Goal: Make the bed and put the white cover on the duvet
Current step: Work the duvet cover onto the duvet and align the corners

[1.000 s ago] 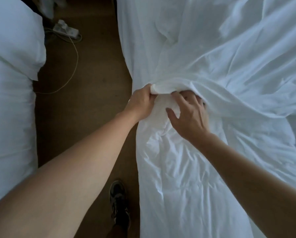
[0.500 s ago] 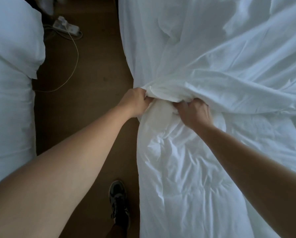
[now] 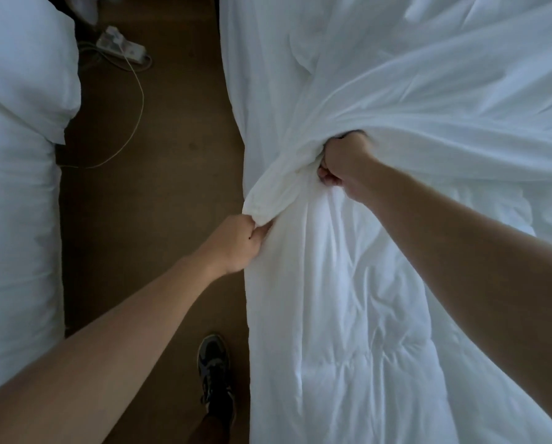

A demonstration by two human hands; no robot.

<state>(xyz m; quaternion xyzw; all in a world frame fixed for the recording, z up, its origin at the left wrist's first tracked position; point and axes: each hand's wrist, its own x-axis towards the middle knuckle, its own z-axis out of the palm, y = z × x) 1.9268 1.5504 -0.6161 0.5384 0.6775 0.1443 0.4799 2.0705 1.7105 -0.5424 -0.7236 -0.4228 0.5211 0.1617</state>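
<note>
Head view: L hand point(image 3: 236, 245) pinches a bunched edge of the white cover point(image 3: 428, 100) at the side of the bed point(image 3: 236, 75). R hand point(image 3: 342, 165) is fisted round a fold of the same cover, further in. Quilted duvet point(image 3: 348, 315) lies on the bed below both hands. Dark shoe point(image 3: 215, 373) on brown floor point(image 3: 159, 203); power strip point(image 3: 120, 48) near 2nd bed point(image 3: 15, 187).
</note>
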